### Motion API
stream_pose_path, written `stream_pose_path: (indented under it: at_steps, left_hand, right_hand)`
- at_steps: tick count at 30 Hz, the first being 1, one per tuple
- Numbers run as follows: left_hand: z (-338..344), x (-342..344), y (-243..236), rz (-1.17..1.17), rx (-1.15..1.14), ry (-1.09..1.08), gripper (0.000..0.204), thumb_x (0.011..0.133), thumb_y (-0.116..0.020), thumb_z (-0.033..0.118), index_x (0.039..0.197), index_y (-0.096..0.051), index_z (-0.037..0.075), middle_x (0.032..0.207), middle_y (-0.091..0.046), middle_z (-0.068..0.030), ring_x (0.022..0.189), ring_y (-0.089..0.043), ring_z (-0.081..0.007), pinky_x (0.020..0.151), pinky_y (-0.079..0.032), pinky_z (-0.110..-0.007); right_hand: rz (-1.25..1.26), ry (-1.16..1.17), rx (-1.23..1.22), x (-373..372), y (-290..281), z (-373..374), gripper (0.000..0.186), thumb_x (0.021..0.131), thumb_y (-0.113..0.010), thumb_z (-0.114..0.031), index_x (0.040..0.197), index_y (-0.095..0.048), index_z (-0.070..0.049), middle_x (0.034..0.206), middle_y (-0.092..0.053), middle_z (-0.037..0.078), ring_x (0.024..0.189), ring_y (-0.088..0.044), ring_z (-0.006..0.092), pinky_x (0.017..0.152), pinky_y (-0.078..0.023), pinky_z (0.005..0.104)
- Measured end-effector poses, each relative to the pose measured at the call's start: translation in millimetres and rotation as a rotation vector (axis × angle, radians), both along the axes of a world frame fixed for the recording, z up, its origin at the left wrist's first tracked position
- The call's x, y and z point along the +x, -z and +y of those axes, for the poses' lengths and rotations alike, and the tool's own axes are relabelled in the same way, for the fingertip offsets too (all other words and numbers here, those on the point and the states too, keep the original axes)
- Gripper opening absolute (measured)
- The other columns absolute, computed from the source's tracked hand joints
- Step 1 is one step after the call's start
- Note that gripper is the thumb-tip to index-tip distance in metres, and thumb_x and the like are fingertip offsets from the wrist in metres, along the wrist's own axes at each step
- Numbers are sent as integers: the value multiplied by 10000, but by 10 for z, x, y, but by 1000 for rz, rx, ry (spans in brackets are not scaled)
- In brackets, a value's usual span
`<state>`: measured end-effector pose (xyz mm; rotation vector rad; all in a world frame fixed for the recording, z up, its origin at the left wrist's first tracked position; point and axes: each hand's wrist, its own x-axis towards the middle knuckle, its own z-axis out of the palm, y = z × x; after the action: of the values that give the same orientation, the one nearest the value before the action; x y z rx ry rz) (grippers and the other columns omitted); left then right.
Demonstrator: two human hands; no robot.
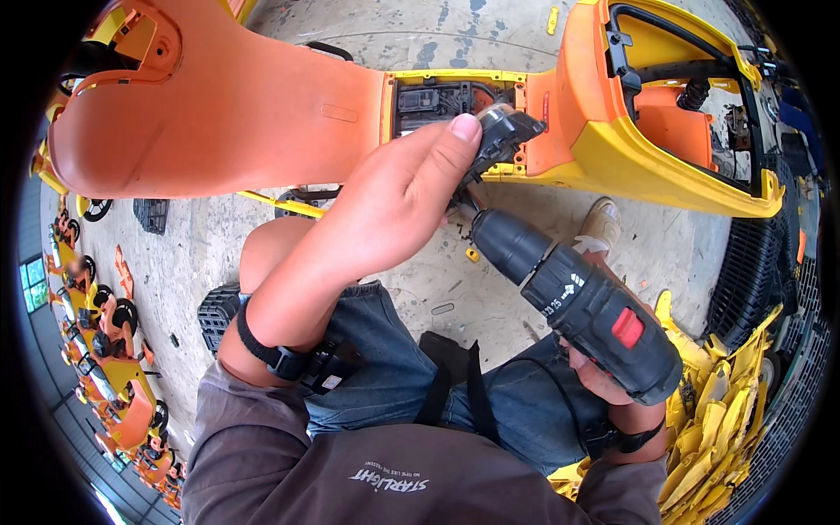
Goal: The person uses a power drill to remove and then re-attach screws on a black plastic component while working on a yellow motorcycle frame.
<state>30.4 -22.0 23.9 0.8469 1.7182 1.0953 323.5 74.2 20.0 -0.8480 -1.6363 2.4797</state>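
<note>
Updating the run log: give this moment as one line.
left hand: holds black part; right hand: grips drill, pointed toward part; beyond: orange-yellow vehicle body

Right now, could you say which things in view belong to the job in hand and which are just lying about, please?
In the job:
Black cordless drill, in the right hand
Dark angular plastic part, in the left hand
Orange-and-yellow plastic vehicle body, alongside

Lying about:
Heap of yellow plastic pieces
Narrow yellow piece on the concrete floor
</note>
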Motion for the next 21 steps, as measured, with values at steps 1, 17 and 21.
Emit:
stream_pose_path:
  at_steps: [1, 17, 21]
  left_hand:
    - [1, 14, 42, -5, 11, -8, 576, 1028, -337, 497, 1052, -613, -8, 650, -497, -35, 599, -505, -131, 587, -435, -301]
    - [28, 9, 7, -75, -34, -49, 576, 1027, -334, 501, 1024, -597, -12, 698, -481, -6, 609, -494, -103, 581, -446, -258]
    - [26, 14, 15, -104, -15, -42, 580, 1026, -340, 501, 1087, -601, -13, 741, -504, -4, 639, -493, -91, 588, -450, -252]
  right_hand:
    - [18, -30, 54, -6, -14, 3, 366, 985, -429, -143, 1303, -475, 33, 1057, -625, 132, 847, -630, 193, 678, -544, 304]
    - [-48, -159, 830, -318, -265, -67, 374, 870, -583, 9, 1242, -561, -19, 956, -665, 70, 776, -643, 151, 681, -517, 262]
    - [-67, -115, 645, -304, -207, -50, 381, 810, -629, -8, 1187, -581, -32, 937, -649, 76, 754, -640, 179, 690, -518, 276]
